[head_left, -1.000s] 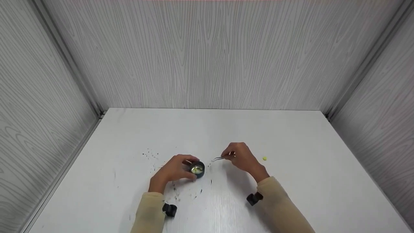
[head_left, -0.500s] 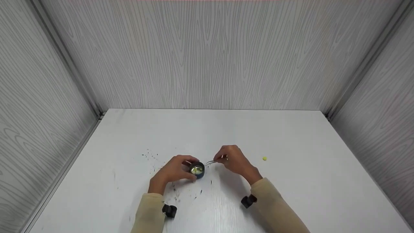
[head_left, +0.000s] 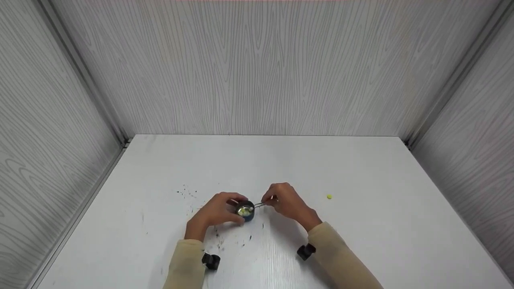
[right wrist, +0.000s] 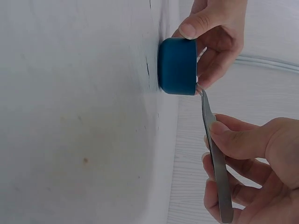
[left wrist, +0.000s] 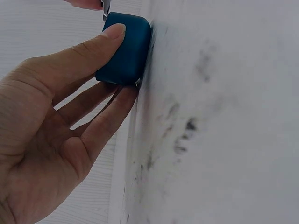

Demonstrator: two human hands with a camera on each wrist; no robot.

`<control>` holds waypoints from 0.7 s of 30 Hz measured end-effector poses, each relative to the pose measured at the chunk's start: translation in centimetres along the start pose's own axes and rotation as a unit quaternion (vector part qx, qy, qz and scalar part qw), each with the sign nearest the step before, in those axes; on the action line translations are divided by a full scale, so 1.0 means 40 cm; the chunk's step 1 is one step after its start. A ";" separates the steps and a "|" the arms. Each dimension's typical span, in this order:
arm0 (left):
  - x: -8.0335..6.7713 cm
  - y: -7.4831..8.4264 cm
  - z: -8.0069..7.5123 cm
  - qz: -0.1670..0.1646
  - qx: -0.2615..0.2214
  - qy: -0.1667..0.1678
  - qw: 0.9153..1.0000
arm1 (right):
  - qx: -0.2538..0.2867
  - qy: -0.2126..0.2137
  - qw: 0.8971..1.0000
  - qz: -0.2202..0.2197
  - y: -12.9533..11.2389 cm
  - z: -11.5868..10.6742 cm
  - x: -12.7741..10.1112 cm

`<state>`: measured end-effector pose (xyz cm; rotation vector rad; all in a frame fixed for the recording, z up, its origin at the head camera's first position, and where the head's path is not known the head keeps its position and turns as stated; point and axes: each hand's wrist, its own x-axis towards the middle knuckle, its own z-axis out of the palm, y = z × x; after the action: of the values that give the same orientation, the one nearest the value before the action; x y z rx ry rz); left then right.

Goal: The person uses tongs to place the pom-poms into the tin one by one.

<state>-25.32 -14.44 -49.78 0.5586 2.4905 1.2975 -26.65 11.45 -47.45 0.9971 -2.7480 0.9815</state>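
Note:
A small round blue cup (left wrist: 128, 51) stands on the table, and my left hand (head_left: 219, 208) grips it between thumb and fingers. Several pale yellow-green and white pieces (head_left: 244, 211) lie inside it in the head view. My right hand (head_left: 287, 202) pinches metal tweezers (right wrist: 217, 172) between thumb and fingers. Their bent tips reach the cup's rim in the right wrist view, where a small white bit shows at the opening. A single yellow piece (head_left: 329, 196) lies on the table to the right of my right hand.
The white table (head_left: 381, 233) carries dark specks and smudges (head_left: 219, 237) around my left hand. Grey wood-grained panels (head_left: 257, 68) enclose it at the back and both sides. A black wrist camera (head_left: 306, 251) sits at each sleeve.
My right hand has moved left with the tweezers, bringing their tips from beside the cup to its rim. The left hand and cup have stayed in place.

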 end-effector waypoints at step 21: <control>0.003 -0.001 0.003 0.004 0.007 0.000 1.000 | 0.003 0.021 1.000 -0.010 0.035 -0.064 -0.038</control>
<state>-25.40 -14.32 -49.90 0.5722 2.5018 1.2834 -26.68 14.63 -46.57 0.9910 -2.6983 0.9953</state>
